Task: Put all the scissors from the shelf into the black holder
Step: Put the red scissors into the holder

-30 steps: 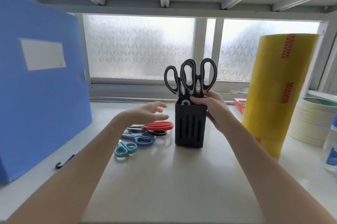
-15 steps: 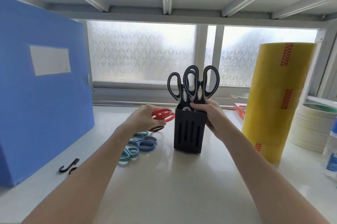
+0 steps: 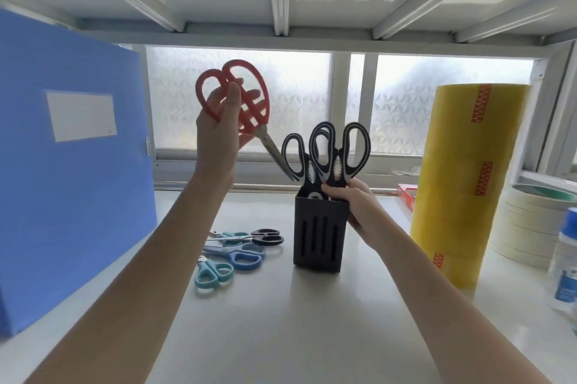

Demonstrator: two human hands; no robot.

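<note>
The holder (image 3: 318, 233) stands upright on the white shelf (image 3: 281, 321), with two pairs of black-and-white scissors (image 3: 327, 152) standing in it, handles up. The right hand (image 3: 356, 205) wraps around the holder's upper right side, fingers curled over the rim at the base of those handles.

Up and to the left of the holder, the left hand (image 3: 218, 127) is raised and closed on the red scissors (image 3: 243, 102), gripping them by the handle loops. Their blades slant down and to the right, the tip reaching just behind the leftmost black handle above the holder's rim; whether it touches is unclear.

On the shelf just left of the holder lie more scissors: a black-handled pair (image 3: 265, 236) nearest it, a blue pair (image 3: 240, 257) in front of that, and a teal pair (image 3: 214, 274) nearest the camera. A further teal handle shows beneath the black pair.

Far left of the holder stands a blue folder (image 3: 71, 165). To the holder's right stand a tall yellow tape stack (image 3: 462, 180), a pile of pale tape rolls (image 3: 530, 221) and a bottle (image 3: 565, 261).
</note>
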